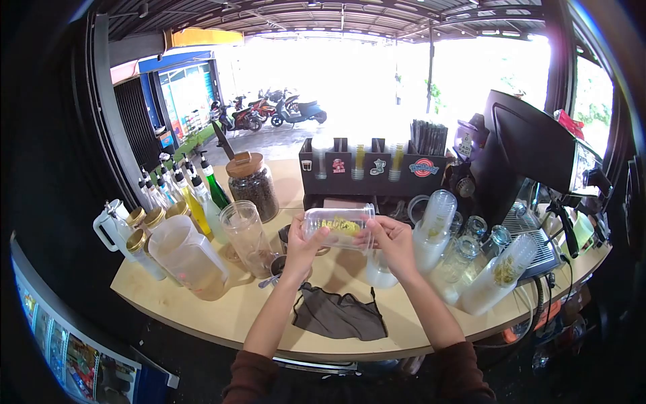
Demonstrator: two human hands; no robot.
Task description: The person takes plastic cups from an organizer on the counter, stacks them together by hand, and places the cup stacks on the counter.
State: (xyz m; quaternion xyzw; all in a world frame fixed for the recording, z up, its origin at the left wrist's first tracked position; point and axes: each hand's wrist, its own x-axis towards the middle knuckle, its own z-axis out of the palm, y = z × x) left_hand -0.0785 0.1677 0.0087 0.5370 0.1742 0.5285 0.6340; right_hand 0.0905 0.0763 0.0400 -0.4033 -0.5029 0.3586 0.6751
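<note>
A clear plastic cup point(338, 217) with yellow print lies sideways in the air between my hands, above the counter. My left hand point(303, 246) grips its left end, thumb on the near side. Around the right end, by the rim, are the fingers of my right hand point(396, 244). Below the cup a dark mesh cloth point(340, 313) is spread on the wooden counter point(235, 326). To the left of my left hand stand a clear tall container point(243, 229) and a larger translucent pitcher point(188, 256). Stacked plastic cups point(434, 232) stand to the right of my right hand.
Pump bottles point(198, 202) and a wooden-lidded jar of dark beans point(254, 188) stand at left. A black organizer point(343, 178) holds cups at the back. Glass jars point(464, 259), another cup stack point(501, 273) and a black monitor point(531, 141) occupy the right.
</note>
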